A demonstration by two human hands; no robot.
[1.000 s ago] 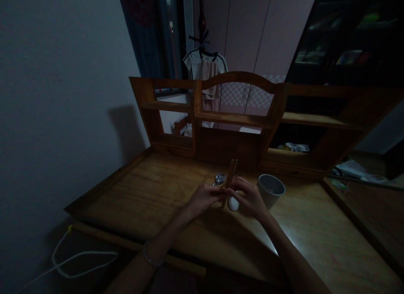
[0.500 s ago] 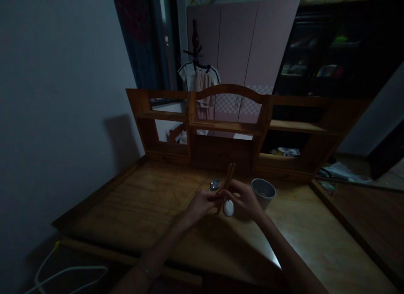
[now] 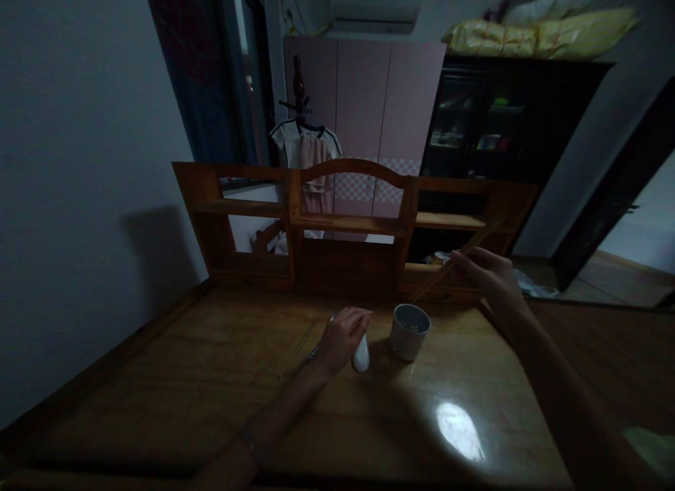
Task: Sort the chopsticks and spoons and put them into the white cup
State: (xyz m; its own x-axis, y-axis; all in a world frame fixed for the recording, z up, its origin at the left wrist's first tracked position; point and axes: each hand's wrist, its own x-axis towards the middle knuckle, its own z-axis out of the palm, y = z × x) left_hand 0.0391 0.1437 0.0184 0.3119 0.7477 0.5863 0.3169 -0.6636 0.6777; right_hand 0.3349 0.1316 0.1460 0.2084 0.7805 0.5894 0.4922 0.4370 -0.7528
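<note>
My right hand (image 3: 490, 273) is raised on the right and grips a pair of wooden chopsticks (image 3: 440, 276), slanting down to the left above a grey cup (image 3: 406, 345) with small holes. My left hand (image 3: 342, 340) is low over the table, its fingers closed together; whatever they hold, if anything, is hidden. Beside that hand is a white spoon (image 3: 361, 357), bowl towards me, its handle end partly covered. A metal spoon (image 3: 313, 353) shows only in part behind the left hand. To its left lies a thin stick (image 3: 298, 350), too dim to name surely.
The wooden table (image 3: 221, 364) has a raised shelf unit (image 3: 348, 225) along its back. A white wall (image 3: 95, 125) borders the left side. Further back are a pink wardrobe (image 3: 363, 97), hanging clothes (image 3: 311, 146) and a dark cabinet (image 3: 474, 118).
My right hand has moved up and right, carrying the chopsticks from beside my left hand to above the cup. The left hand has shifted slightly right over the table. The view has tilted up and turned right.
</note>
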